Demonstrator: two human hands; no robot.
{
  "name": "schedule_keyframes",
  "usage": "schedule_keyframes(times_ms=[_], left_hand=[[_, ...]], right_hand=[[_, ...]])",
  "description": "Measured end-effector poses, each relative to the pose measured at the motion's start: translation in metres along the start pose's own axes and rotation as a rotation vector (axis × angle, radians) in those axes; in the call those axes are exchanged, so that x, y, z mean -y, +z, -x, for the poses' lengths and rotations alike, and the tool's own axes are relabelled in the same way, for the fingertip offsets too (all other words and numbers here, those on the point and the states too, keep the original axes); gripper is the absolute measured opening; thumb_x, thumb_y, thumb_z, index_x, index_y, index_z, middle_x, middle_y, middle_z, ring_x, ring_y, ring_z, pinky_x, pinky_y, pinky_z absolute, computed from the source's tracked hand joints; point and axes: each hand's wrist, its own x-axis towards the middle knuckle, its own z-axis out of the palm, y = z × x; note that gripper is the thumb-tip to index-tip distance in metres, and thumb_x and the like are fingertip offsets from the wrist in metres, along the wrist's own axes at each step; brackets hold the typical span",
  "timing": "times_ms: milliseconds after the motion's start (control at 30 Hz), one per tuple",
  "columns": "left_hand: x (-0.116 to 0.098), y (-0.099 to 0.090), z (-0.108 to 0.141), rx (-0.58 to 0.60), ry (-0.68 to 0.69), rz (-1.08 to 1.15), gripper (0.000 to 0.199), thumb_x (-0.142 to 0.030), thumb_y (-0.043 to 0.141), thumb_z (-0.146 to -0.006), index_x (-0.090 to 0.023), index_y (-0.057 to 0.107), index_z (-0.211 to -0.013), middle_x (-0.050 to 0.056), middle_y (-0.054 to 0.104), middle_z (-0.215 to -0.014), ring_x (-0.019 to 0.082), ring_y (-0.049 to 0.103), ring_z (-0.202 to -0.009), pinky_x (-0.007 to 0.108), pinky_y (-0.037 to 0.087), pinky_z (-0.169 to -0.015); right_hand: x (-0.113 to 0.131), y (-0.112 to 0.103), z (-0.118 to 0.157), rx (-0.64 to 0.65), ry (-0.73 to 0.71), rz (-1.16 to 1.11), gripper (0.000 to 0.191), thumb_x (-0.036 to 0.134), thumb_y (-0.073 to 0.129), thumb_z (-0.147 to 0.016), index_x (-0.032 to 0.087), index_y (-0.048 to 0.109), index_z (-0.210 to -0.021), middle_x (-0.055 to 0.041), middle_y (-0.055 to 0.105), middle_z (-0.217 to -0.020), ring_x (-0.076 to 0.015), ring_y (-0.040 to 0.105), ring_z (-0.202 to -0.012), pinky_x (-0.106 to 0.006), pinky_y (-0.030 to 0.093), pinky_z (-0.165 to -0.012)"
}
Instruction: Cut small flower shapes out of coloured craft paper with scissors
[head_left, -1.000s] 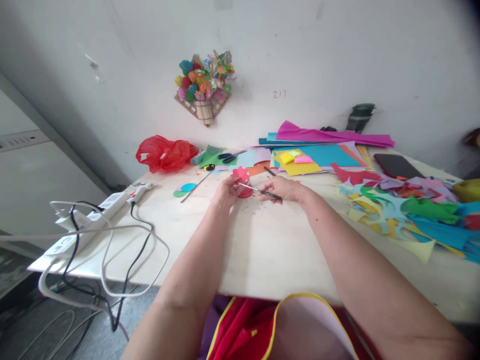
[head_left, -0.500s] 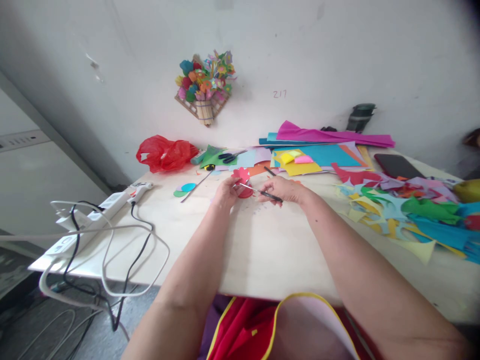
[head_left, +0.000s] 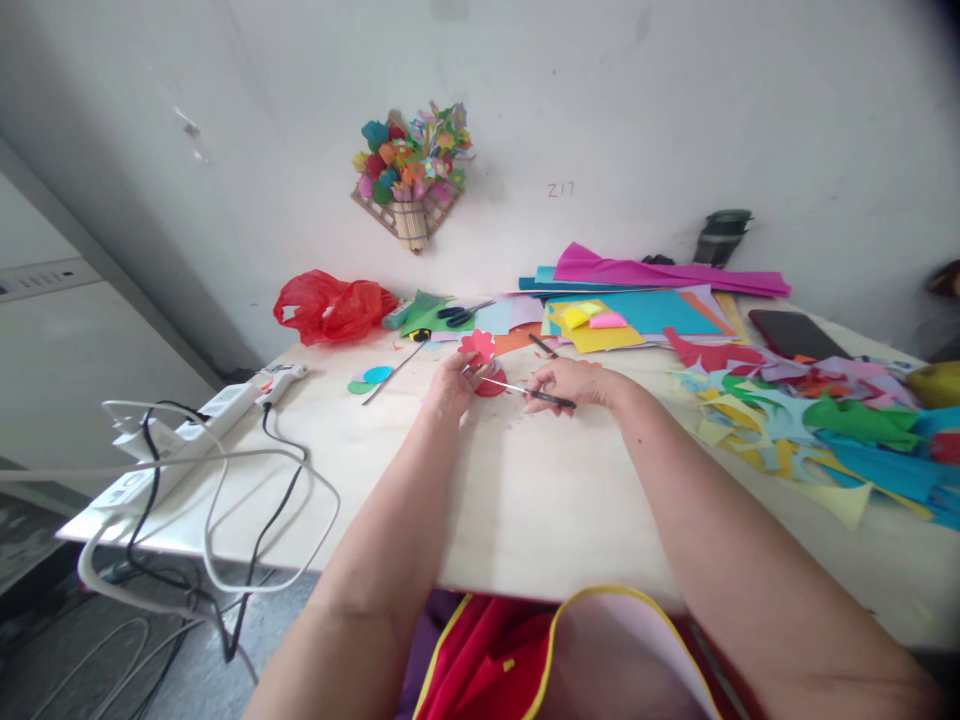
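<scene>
My left hand [head_left: 452, 385] pinches a red paper piece [head_left: 478, 347] with a scalloped, flower-like edge, held just above the table. My right hand [head_left: 559, 383] is closed on a slim tool with a black handle [head_left: 553, 399] and a thin metal end that points left toward my left fingers. Whether its tip touches the red flower piece is too small to tell. Under and beside my left fingertips lies a round red paper [head_left: 491, 382]. A black pen-like stick [head_left: 541, 346] rests behind my right hand.
Colored scraps [head_left: 787, 420] cover the right side, near a dark phone [head_left: 798, 333]. Paper sheets [head_left: 645, 312], scissors [head_left: 455, 315] and a red plastic bag [head_left: 330, 305] lie at the back. A power strip [head_left: 199, 430] with cables is at the left; blue and green discs [head_left: 377, 375] lie nearby.
My left hand and the red flower piece have shifted slightly left. My right hand has moved slightly right with the black-handled tool, drawing back from the flower piece.
</scene>
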Motion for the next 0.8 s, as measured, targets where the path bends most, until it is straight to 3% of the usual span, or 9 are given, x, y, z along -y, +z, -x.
schedule_keyframes(times_ms=[200,333,467,633,800], left_hand=[[0.001,-0.005,-0.006,0.015,0.045,-0.052,0.014,-0.008,0.066,-0.071,-0.021,0.061,-0.072,0.003,0.067,-0.068,0.022,0.069,-0.076,0.038,0.057,-0.083],[0.001,-0.005,-0.007,-0.038,0.086,-0.033,0.018,-0.005,0.065,-0.072,-0.022,0.062,-0.067,0.003,0.069,-0.069,0.019,0.068,-0.072,0.033,0.056,-0.078],[0.000,-0.002,-0.004,-0.013,0.062,0.003,0.016,-0.005,0.062,-0.074,-0.020,0.062,-0.067,0.004,0.069,-0.069,0.018,0.068,-0.069,0.033,0.057,-0.078],[0.000,0.001,-0.001,-0.050,0.060,0.025,0.012,-0.008,0.059,-0.078,-0.017,0.064,-0.072,0.005,0.071,-0.071,0.017,0.070,-0.069,0.029,0.056,-0.074],[0.000,0.004,0.002,-0.065,0.061,0.035,0.008,-0.009,0.061,-0.078,-0.015,0.065,-0.074,0.008,0.073,-0.074,0.021,0.074,-0.082,0.030,0.056,-0.080]], right_hand=[[-0.009,-0.001,-0.009,-0.117,0.040,0.056,0.033,0.042,0.088,-0.064,0.016,0.068,-0.071,0.0029,0.057,-0.046,-0.0081,0.051,-0.040,-0.020,0.045,-0.040],[-0.010,-0.004,-0.006,-0.102,0.078,0.001,0.037,0.044,0.087,-0.069,0.014,0.065,-0.072,-0.0023,0.065,-0.053,-0.0088,0.056,-0.039,-0.017,0.040,-0.037],[-0.009,-0.008,0.001,-0.079,0.016,-0.137,0.034,0.043,0.079,-0.081,0.012,0.063,-0.079,-0.0063,0.071,-0.063,-0.0090,0.061,-0.042,-0.015,0.032,-0.032],[-0.007,-0.007,0.004,-0.081,-0.072,-0.319,0.030,0.040,0.066,-0.092,0.014,0.057,-0.080,-0.0065,0.073,-0.067,-0.0107,0.065,-0.048,-0.015,0.039,-0.035],[0.002,0.005,0.000,-0.063,-0.085,-0.345,0.031,0.042,0.068,-0.091,0.016,0.055,-0.080,-0.0039,0.071,-0.065,-0.0112,0.066,-0.049,-0.015,0.040,-0.035]])
